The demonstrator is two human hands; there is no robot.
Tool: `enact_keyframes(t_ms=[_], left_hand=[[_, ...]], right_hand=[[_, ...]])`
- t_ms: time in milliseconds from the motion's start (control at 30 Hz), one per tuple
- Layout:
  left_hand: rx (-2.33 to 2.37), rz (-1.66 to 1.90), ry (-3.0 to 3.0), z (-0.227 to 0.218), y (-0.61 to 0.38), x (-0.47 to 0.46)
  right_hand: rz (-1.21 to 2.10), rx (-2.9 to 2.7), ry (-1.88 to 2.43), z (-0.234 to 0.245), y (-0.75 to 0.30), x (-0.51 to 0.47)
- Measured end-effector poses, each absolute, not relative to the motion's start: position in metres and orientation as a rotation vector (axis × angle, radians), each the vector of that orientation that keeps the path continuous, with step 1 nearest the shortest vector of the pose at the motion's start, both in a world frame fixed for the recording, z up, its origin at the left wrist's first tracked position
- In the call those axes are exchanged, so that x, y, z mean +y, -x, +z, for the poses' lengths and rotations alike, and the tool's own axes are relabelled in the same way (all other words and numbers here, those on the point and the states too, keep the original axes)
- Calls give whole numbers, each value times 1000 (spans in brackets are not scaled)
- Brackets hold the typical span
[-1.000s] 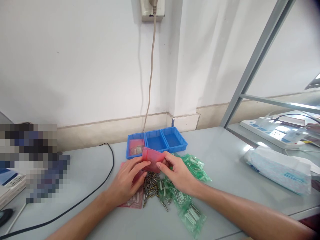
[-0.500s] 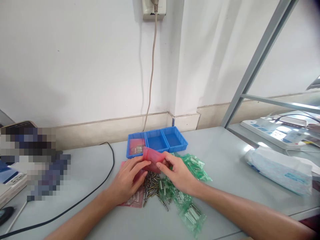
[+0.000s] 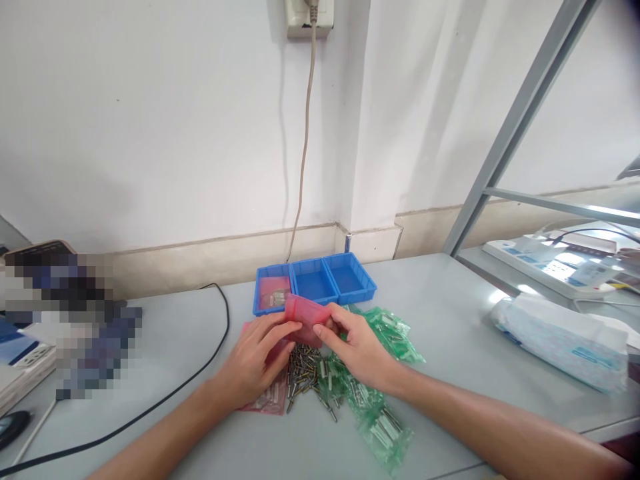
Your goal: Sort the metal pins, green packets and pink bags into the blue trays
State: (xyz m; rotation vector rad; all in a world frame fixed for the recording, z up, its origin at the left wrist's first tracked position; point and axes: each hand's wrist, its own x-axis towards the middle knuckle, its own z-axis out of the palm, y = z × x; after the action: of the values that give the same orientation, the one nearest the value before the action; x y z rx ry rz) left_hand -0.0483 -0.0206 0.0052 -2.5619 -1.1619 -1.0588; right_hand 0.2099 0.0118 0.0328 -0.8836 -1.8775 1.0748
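Observation:
A pink plastic bag (image 3: 306, 313) is held up between my two hands above the table. My left hand (image 3: 257, 357) grips its left side, fingers curled at its edge. At the bag's right side my right hand (image 3: 355, 343) pinches it between thumb and fingers. Below lies a loose pile of small metal pins (image 3: 303, 373). Another pink bag (image 3: 270, 399) with parts in it lies partly under my left hand. Green plastic bags (image 3: 387, 430) holding metal pieces are spread under and beside my right hand.
Three joined blue trays (image 3: 349, 277) stand behind my hands; the left one contains a pink bag (image 3: 275, 291) of parts. A black cable (image 3: 165, 393) curves across the table at left. A white tissue pack (image 3: 565, 343) lies at right, near a grey metal frame (image 3: 500, 160).
Almost nothing differs. Both hands keep the pink bag in nearly the same place, and the view has shifted very slightly.

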Motion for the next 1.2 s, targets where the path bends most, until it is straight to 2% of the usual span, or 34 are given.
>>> enact_keyframes(t_ms=[267,500,967,1200], left_hand=[[-1108,-1125,2567,6,49,-21],[-1083,-1141,2541,3,50,-18],[-993,-1153,2589,13,47,-21],[-1033,-1174,2566,14,49,-21]], right_hand=[[1036,-1906,869,31,-211,12],[877,-1944,821,35,-211,12],[1204,-1671,805,29,-207,12],[974,-1865,844,37,-211,11]])
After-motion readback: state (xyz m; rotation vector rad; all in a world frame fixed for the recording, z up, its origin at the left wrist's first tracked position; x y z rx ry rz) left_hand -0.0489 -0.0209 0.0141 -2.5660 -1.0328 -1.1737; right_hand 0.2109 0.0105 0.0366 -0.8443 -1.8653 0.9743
